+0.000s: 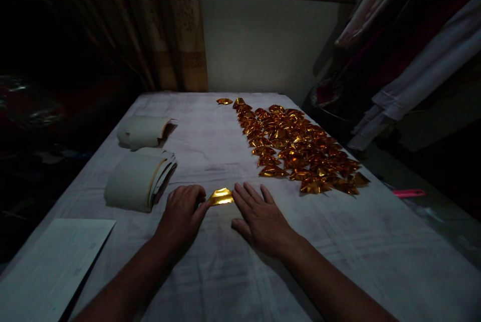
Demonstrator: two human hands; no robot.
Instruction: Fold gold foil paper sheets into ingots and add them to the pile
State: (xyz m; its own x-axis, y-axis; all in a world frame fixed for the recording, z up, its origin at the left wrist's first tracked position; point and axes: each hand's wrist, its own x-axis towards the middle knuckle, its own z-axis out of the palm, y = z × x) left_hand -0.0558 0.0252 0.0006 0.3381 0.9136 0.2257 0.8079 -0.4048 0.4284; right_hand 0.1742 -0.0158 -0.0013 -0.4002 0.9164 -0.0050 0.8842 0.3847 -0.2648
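A small folded piece of gold foil paper (221,196) lies on the white cloth-covered table (210,146), between my two hands. My left hand (182,211) rests palm down with its fingers curled and its fingertips touching the foil's left edge. Fingers stretched out flat, my right hand (259,216) lies on the cloth, its fingertips against the foil's right edge. A large spread of several folded gold foil pieces (296,149) covers the right side of the table, beyond my right hand.
Two curled stacks of pale paper sheets (141,179) (143,131) lie at the left. A flat white sheet (48,267) sits at the near left corner. A curtain hangs behind; clothes (413,51) hang at the right. A pink object (409,193) lies off the table's right edge.
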